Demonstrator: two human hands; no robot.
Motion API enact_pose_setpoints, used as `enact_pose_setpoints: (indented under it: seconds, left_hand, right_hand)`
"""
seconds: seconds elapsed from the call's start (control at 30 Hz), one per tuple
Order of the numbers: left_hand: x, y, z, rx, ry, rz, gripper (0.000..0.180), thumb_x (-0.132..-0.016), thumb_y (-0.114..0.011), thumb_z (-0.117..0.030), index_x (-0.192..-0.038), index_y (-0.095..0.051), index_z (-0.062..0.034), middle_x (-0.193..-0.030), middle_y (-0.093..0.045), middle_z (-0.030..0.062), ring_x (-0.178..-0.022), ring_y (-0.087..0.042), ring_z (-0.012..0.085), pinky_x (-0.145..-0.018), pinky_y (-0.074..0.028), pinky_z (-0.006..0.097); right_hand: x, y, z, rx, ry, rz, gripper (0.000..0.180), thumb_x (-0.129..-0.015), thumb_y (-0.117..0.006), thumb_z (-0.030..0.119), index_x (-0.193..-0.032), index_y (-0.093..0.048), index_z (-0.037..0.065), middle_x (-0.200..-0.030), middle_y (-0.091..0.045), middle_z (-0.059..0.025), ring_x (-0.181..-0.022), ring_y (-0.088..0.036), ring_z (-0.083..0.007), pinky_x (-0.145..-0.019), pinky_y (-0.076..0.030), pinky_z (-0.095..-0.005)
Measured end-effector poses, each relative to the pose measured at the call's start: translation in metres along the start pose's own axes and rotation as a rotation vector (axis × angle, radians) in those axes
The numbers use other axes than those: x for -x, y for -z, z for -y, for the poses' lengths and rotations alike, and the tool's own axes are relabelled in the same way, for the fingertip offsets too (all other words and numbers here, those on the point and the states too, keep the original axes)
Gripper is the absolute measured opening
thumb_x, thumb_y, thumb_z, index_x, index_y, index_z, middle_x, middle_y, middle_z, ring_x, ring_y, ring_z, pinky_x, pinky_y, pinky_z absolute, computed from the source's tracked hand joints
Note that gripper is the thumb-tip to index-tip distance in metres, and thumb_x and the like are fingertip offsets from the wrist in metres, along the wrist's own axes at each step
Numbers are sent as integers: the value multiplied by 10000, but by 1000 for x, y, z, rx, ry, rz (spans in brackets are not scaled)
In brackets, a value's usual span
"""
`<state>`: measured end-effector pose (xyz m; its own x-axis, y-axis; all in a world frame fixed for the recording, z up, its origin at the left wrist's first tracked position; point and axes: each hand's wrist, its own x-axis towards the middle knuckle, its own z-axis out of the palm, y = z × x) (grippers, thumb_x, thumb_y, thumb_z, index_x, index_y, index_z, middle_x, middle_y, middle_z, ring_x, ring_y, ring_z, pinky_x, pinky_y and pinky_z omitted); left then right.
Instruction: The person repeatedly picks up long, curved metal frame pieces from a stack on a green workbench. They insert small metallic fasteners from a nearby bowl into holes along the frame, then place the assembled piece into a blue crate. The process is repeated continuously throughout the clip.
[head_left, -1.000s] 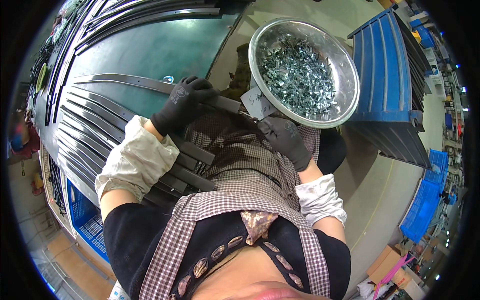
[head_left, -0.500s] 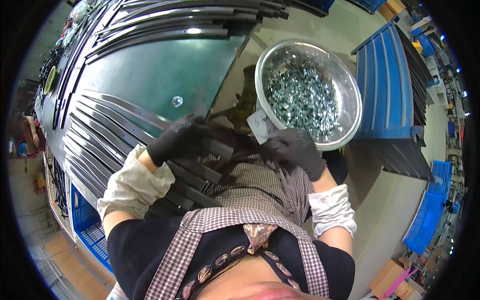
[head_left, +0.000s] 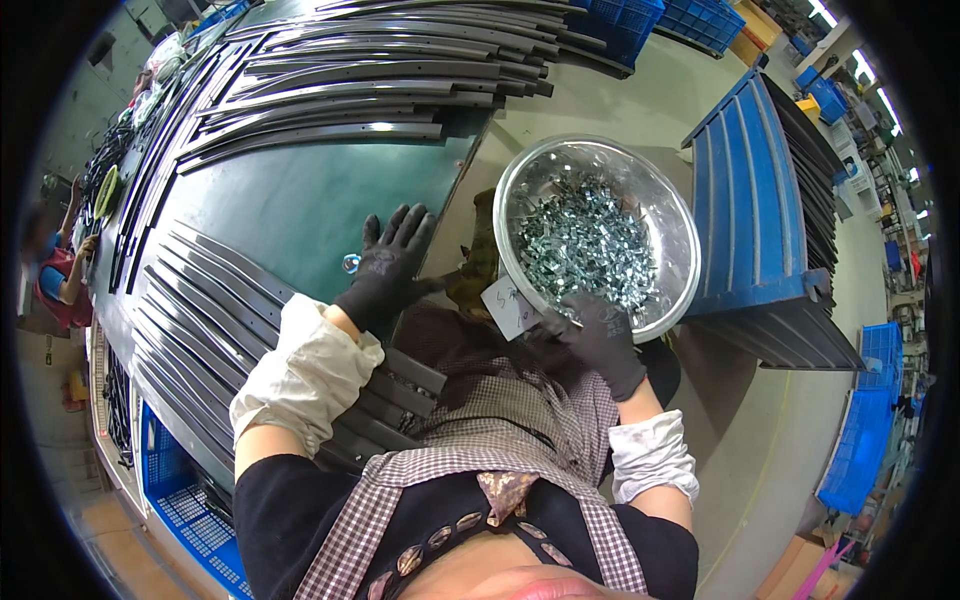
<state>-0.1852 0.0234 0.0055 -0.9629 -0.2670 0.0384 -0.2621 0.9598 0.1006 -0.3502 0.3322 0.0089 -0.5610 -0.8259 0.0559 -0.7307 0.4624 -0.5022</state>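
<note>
"Beyond the person's lap in the head view, what does the bench point(head_left: 290, 195) carry?"

"Dark, slender near strips point(head_left: 215, 330) lie side by side over its near left part, their ends reaching toward the checked apron point(head_left: 500, 395). Similar far strips point(head_left: 380, 130) lie across its far part. Between the two groups the green top shows bare, with a small shiny object point(head_left: 351, 263) toward its right edge."

"How is the left hand point(head_left: 388, 265) posed?"

"Gloved in black, it is open, fingers spread, at the bench's right edge beside the shiny object; contact with the top cannot be judged."

"And the right hand point(head_left: 603, 340)?"

"Also black-gloved, it overlaps the near rim of a shiny bowl point(head_left: 675, 235), fingers partly bent; whether they grip anything cannot be told."

"Where are the small metal pieces point(head_left: 590, 240)?"

"Heaped inside the bowl, right of the bench. A pale card point(head_left: 510, 308) sits at the bowl's lower left rim, near the right hand. Farther right is a ribbed blue bin point(head_left: 745, 190)."
</note>
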Motion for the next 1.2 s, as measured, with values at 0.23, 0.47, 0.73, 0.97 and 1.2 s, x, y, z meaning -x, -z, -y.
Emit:
enact_pose_setpoints:
  seconds: [0.23, 0.47, 0.73, 0.97, 1.2]
  left_hand:
    - [-10, -4, 4, 132, -36, -151, 849, -717, -771, -252, -1478, -415, -131, -1546, -397, 113, -1456, -316, 342, -1194, -175, 564]
    - [-4, -7, 7, 84, -11, -181, 780, -722, -706, -203, -1454, -441, -142, -1538, -410, 100, -1455, -326, 314, -1189, -198, 561]
    - [-9, -9, 3, 104, -8, -199, 760, -702, -707, -182, -1423, -471, -129, -1517, -434, 115, -1444, -348, 318, -1186, -215, 549]
    - [-11, 5, -6, 120, 2, -165, 729, -728, -693, -147, -1425, -481, -123, -1504, -443, 126, -1433, -357, 344, -1183, -214, 552]
    - [-19, 2, 5, 84, -7, -178, 579, -832, -646, -241, -1380, -526, -97, -1433, -511, 142, -1375, -432, 365, -1163, -234, 558]
  right_hand:
    - [16, -25, 10, 199, -39, -75, 264, -877, -620, 312, -1044, -642, 109, -943, -679, -119, -847, -680, -331, -709, -543, -456]
    - [3, -38, 5, 409, -170, -43, 387, -862, -605, 226, -1238, -569, 145, -1047, -677, -116, -872, -690, -349, -733, -554, -465]
    - [-82, -1, -61, 397, -225, -20, 290, -846, -573, 204, -1120, -661, 175, -1052, -704, -153, -973, -680, -363, -824, -541, -464]
    - [-112, 35, -97, 81, -178, -139, 410, -878, -674, 429, -1142, -693, 115, -1052, -714, -157, -988, -680, -350, -858, -529, -438]
    - [-200, 58, -64, -558, 79, -129, 382, -875, -720, 230, -1184, -684, 10, -986, -730, -134, -883, -681, -203, -837, -521, -315]
